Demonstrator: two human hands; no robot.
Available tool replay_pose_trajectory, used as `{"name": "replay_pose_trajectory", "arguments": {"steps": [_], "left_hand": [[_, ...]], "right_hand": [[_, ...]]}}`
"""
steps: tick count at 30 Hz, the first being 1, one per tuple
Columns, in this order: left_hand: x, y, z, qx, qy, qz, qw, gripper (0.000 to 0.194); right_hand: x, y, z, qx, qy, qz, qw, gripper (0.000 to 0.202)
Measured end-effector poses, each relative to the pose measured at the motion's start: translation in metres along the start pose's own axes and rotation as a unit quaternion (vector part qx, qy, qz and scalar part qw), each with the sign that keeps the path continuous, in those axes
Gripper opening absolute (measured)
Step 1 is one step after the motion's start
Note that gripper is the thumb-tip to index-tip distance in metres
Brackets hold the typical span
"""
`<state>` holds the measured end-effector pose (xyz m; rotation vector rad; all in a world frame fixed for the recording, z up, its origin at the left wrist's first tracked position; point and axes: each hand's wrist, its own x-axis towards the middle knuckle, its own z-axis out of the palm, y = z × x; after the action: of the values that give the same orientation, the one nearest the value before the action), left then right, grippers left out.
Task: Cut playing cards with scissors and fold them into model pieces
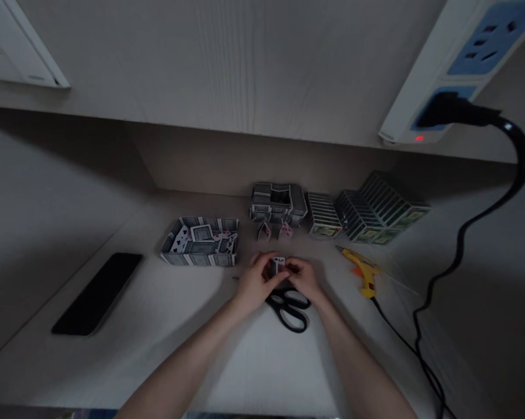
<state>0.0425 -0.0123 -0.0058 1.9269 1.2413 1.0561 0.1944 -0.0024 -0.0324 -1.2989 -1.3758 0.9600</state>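
Observation:
A small playing card (279, 263) is held between my two hands above the table. My left hand (258, 280) pinches it from the left with thumb and fingers. From the right, my right hand (302, 276) has its fingers closed on the card's other edge. Black-handled scissors (294, 308) lie beneath my hands, with most of the blades hidden under the left one. Just beyond the hands stand two folded card pieces, one on the left (264, 231) and one on the right (285, 231), both with red marks.
An open box made of cards (201, 259) holds loose cards, left of my hands. A black phone (99, 294) lies farther left. Card-built blocks (323, 215) and a hollow card structure (280, 203) stand behind. A yellow glue gun (362, 272) lies right, its black cord trailing forward.

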Motion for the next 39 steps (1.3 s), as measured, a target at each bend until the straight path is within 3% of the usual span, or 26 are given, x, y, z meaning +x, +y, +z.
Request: {"name": "replay_pose_trajectory", "arguments": {"steps": [3,6,9,13,15,17,20,22,23,26,32,36,39], "left_hand": [[0.002,-0.001,-0.006,0.033,0.009,-0.004,0.999,0.04],[0.007,-0.005,-0.015,-0.027,-0.041,-0.087,0.995,0.026],[0.013,-0.006,-0.026,-0.203,-0.115,-0.194,0.953,0.024],[0.017,-0.002,-0.036,-0.344,-0.161,-0.238,0.894,0.032],[0.018,0.0,-0.038,-0.344,-0.142,-0.246,0.895,0.032],[0.018,0.0,-0.038,-0.3,-0.102,-0.246,0.916,0.031],[0.019,-0.001,-0.04,-0.207,-0.038,-0.225,0.951,0.034],[0.019,-0.003,-0.042,-0.166,-0.006,-0.208,0.964,0.036],[0.019,-0.005,-0.043,-0.156,0.005,-0.2,0.967,0.037],[0.02,-0.009,-0.044,-0.15,0.02,-0.181,0.972,0.038],[0.02,-0.014,-0.044,-0.151,0.04,-0.17,0.973,0.036],[0.021,-0.012,-0.05,-0.155,0.055,-0.162,0.973,0.031],[0.023,-0.009,-0.058,-0.151,0.101,-0.155,0.971,0.031]], "right_hand": [[0.0,-0.003,-0.001,-0.002,-0.005,0.0,1.0,0.018],[-0.002,-0.008,-0.003,0.015,-0.014,0.024,0.999,0.024],[-0.003,-0.013,-0.004,0.066,-0.037,0.056,0.996,0.028],[-0.002,-0.02,-0.007,0.115,-0.06,0.076,0.989,0.034],[-0.002,-0.025,-0.012,0.099,-0.051,0.073,0.991,0.034],[-0.005,-0.031,-0.019,0.053,-0.042,0.065,0.996,0.034],[-0.017,-0.038,-0.031,-0.066,-0.132,0.073,0.986,0.029],[-0.028,-0.043,-0.035,-0.18,-0.212,0.067,0.958,0.023],[-0.033,-0.046,-0.035,-0.237,-0.223,0.067,0.943,0.022],[-0.044,-0.057,-0.03,-0.362,-0.203,0.034,0.909,0.028],[-0.047,-0.071,-0.012,-0.453,-0.19,-0.024,0.871,0.03],[-0.041,-0.067,-0.007,-0.467,-0.176,-0.038,0.866,0.02],[-0.039,-0.062,-0.007,-0.439,-0.16,-0.013,0.884,0.019]]}}
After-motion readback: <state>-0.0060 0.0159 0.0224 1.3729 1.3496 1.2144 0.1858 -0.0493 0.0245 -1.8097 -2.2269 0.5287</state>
